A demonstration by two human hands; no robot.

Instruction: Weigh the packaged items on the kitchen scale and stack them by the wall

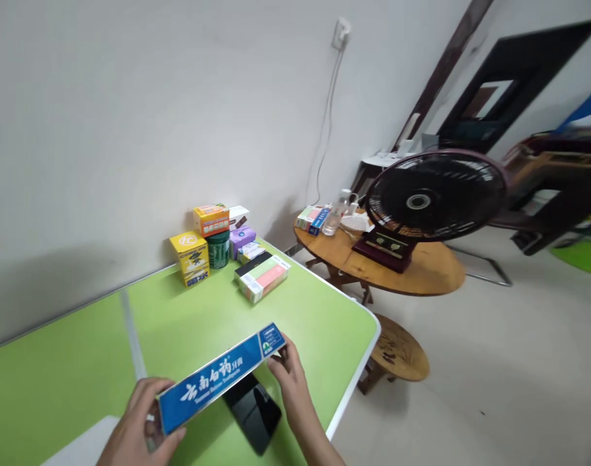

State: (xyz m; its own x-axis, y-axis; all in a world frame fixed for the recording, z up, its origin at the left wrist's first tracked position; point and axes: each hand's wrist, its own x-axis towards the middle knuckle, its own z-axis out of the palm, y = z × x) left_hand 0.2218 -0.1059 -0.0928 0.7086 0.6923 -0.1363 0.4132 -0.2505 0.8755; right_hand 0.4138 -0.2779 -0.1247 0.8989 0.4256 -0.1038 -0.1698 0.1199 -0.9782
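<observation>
A long blue toothpaste box [221,375] is held up at a slant above the green table [319,330]. My left hand [142,424] grips its lower left end, fingers behind and thumb below. At the upper right end, my right hand [290,375] closes round the box with the thumb underneath. Beneath the box, a black phone [255,414] lies on the table, partly covered from view. White lettering shows on the side of the box that faces me.
Along the wall stand a yellow box [191,257], an orange box [211,220] on a green jar [219,250], a purple box [241,239] and a pink-and-green box [263,278]. A round wooden table [435,265], a fan [435,194] and a stool [399,349] are on the right.
</observation>
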